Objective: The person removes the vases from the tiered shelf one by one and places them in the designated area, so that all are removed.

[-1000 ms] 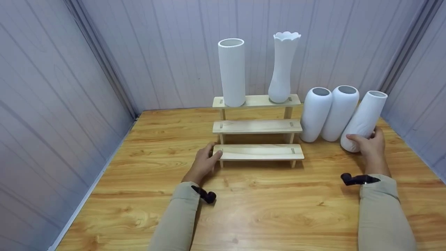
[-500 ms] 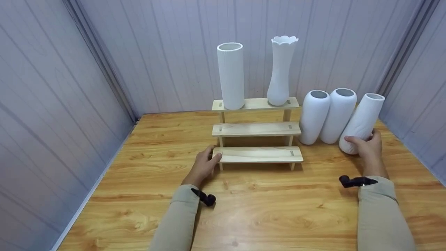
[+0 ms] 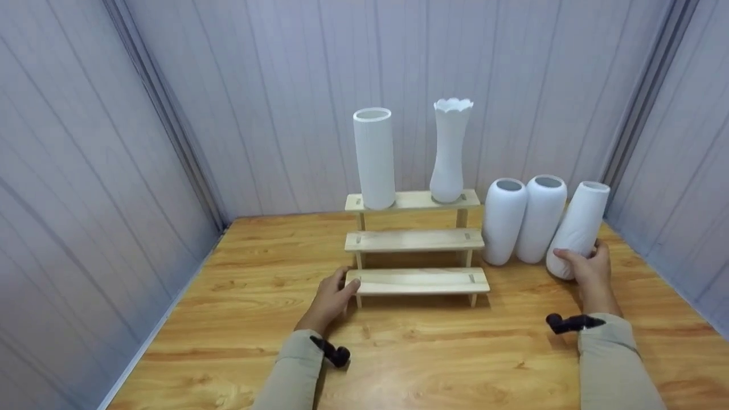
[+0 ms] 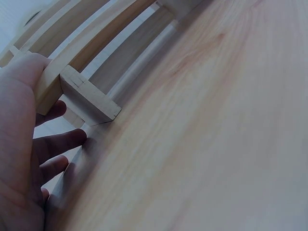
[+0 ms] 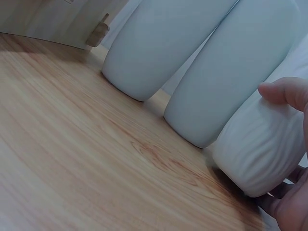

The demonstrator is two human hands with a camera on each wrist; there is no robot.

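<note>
My left hand [image 3: 332,296] holds the left end of the bottom step of a pale wooden three-step display stand [image 3: 418,280]. In the left wrist view, its thumb lies on the board and a fingertip [image 4: 57,109] shows under it, the other fingers spread below. On the right, my right hand [image 3: 592,273] grips the lower part of a white tapered vase [image 3: 580,219] with a wavy relief surface [image 5: 260,144]. Its thumb crosses the front, and the fingers go behind and under the base. Two rounded white vases [image 3: 504,222] stand close to its left.
A ribbed cylindrical white vase [image 3: 374,159] and a scallop-rimmed white vase [image 3: 450,154] stand on the stand's top step. The wood-grain table [image 3: 421,364] meets pale panel walls [image 3: 285,114] at the back and both sides.
The head view has tilted upward, so everything sits lower in the frame. Both hands keep the same hold on the stand and the tapered vase.
</note>
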